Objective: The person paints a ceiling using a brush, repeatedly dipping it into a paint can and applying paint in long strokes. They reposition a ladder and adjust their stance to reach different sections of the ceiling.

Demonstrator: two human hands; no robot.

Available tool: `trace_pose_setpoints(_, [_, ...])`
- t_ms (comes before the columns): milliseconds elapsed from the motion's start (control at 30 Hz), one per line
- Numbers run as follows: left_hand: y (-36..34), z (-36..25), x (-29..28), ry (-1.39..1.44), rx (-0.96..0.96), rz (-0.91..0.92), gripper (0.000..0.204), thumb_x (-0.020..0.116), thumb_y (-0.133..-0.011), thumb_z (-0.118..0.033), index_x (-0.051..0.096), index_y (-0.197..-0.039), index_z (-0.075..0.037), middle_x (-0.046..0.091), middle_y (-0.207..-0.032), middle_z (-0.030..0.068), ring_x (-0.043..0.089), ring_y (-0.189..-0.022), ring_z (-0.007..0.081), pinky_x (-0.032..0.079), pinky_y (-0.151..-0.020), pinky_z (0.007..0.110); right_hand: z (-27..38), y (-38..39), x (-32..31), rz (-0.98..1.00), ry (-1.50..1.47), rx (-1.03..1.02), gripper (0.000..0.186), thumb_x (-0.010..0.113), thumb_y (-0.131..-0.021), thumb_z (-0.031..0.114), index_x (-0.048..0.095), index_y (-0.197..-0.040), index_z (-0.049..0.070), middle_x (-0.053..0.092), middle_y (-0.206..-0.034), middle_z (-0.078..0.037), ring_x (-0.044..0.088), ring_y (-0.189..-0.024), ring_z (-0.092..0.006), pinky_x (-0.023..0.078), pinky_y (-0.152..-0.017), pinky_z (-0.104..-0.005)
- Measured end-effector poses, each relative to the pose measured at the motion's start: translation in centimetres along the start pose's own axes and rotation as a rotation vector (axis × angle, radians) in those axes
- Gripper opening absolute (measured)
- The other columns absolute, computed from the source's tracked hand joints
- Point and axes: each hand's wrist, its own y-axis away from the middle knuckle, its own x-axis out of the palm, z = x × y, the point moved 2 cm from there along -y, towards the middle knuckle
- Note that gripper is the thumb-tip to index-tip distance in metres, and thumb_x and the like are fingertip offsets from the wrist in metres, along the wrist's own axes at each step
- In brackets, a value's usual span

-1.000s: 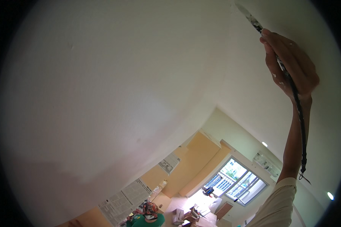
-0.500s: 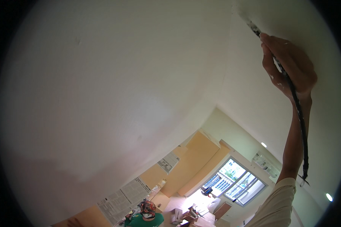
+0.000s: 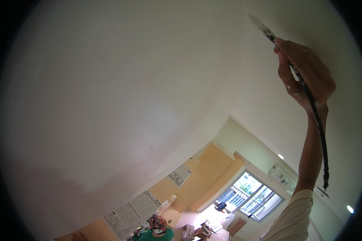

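My right hand [image 3: 307, 76] reaches up at the upper right, flecked with white paint. Its fingers close around a slim paintbrush [image 3: 321, 140], whose long dark handle runs back along my forearm. The pale, paint-covered bristles point up and left. They lie against or very near the white ceiling [image 3: 269, 100], beside the line where it meets the white wall [image 3: 120, 80]. I cannot make out my left hand. A small dark shape like fingers [image 3: 80, 236] shows at the lower left edge, but whose it is cannot be told.
Newspaper sheets [image 3: 134, 215] cover parts of the tan wood cabinets [image 3: 209, 170]. Below, a person in a green top and patterned cap [image 3: 157, 226] stands near boxes [image 3: 203, 231]. Beyond is a bright window [image 3: 249, 195]. Ceiling lights [image 3: 350, 209] glow at the right.
The brush tip has shifted slightly left and down along the corner line, and my right hand has come down a little with it. My grip stays closed on the brush.
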Motion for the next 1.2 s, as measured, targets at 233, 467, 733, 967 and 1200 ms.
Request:
trace_pose_setpoints(233, [-0.1,-0.2,-0.6,-0.015,0.011,0.014,0.131,0.063,-0.056,-0.088,0.012,-0.158,-0.024,0.005,-0.16,0.0305,0.019,-0.14,0.0593,0.034,-0.097,0.073,-0.6,-1.6,0.2,-0.039,0.064,-0.013,0.037,0.073,-0.077,-0.01,0.067,-0.113,-0.005,0.065,-0.068,-0.008,0.053,-0.044,-0.006,0.037,-0.037,-0.0178])
trace_pose_setpoints(467, [0.0,0.1,-0.5,0.008,0.009,-0.01,0.132,0.064,-0.055,-0.088,0.012,-0.158,-0.024,0.007,-0.16,0.0305,0.019,-0.14,0.0598,0.035,-0.097,0.072,0.0,-1.1,-1.1,0.189,0.099,0.045,0.034,0.073,-0.075,-0.014,0.069,-0.107,-0.005,0.072,-0.083,-0.014,0.072,-0.073,-0.0182,0.06,-0.061,-0.0246])
trace_pose_setpoints(733, [0.0,0.1,-0.6,0.017,0.011,-0.012,0.132,0.065,-0.054,-0.087,0.013,-0.158,-0.025,0.006,-0.16,0.0296,0.017,-0.14,0.0598,0.036,-0.096,0.072,0.0,-0.8,-0.7,0.16,0.037,0.13,0.039,0.073,-0.071,-0.014,0.069,-0.108,-0.006,0.069,-0.08,-0.012,0.067,-0.064,-0.0151,0.053,-0.051,-0.0216])
trace_pose_setpoints(967, [-0.1,0.0,-0.1,0.0,0.017,-0.003,0.131,0.063,-0.055,-0.088,0.013,-0.158,-0.025,0.007,-0.16,0.03,0.018,-0.14,0.0597,0.037,-0.096,0.071,-0.2,-1.0,-0.4,0.168,0.018,0.051,0.051,0.074,-0.061,-0.016,0.067,-0.11,-0.008,0.066,-0.074,-0.01,0.062,-0.056,-0.012,0.051,-0.05,-0.0224])
trace_pose_setpoints(1200, [0.1,0.0,-0.5,-0.005,0.019,-0.006,0.131,0.063,-0.056,-0.088,0.013,-0.158,-0.024,0.007,-0.16,0.0303,0.018,-0.14,0.0598,0.036,-0.097,0.071,-0.1,-1.1,-0.1,0.057,-0.001,0.05,0.037,0.071,-0.074,-0.008,0.067,-0.111,-0.006,0.064,-0.074,-0.008,0.054,-0.047,-0.0077,0.043,-0.042,-0.0191])
